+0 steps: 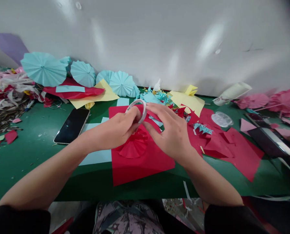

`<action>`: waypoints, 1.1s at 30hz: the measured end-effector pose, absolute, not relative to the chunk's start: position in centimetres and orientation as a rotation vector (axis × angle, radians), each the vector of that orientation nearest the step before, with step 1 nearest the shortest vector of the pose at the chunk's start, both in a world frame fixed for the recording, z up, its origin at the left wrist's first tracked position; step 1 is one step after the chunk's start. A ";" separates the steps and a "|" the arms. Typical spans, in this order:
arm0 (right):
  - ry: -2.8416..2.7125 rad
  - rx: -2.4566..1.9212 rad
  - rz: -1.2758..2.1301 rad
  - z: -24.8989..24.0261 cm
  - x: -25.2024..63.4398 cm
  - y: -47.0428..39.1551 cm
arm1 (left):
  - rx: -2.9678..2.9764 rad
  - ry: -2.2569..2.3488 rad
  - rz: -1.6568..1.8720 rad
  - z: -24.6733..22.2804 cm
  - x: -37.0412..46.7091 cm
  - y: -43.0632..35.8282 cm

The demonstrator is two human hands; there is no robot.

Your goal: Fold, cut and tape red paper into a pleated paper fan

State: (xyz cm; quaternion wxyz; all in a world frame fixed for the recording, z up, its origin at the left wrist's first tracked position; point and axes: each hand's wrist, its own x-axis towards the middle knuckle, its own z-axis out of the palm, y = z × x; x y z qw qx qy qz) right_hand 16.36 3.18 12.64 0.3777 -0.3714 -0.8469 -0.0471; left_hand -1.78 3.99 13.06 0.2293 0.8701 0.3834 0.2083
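Note:
My left hand point(119, 128) is closed round a narrow roll of tape point(143, 114), a pale ring raised above the table. Beside it my right hand point(170, 130) has thumb and fingers apart. Its fingertips reach the right edge of the roll; whether they grip any tape cannot be made out. Below both hands a pleated red paper fan point(134, 146) rests on a flat red sheet point(145, 172), partly hidden by my left hand. Light blue paper point(98, 158) sticks out from under the red sheet on the left.
A phone point(72, 126) lies left on the green table point(37, 169). Light blue paper fans point(44, 69) lean along the wall. Red paper pieces point(247, 152), a clear plastic lid point(222, 119) and pink fans point(286, 102) are at right. Scraps and twigs point(3, 107) heap at far left.

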 end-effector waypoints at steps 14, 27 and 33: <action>-1.992 -0.892 -0.014 12.8 16.0 2.8 | 2.372 1.051 0.663 13.2 -1.2 3.4; -1.997 -0.967 0.074 13.7 16.1 2.4 | 2.506 1.121 0.754 13.0 -1.7 3.7; -2.068 -0.955 -0.149 13.3 16.3 2.8 | 2.513 1.129 0.814 13.3 -1.5 3.6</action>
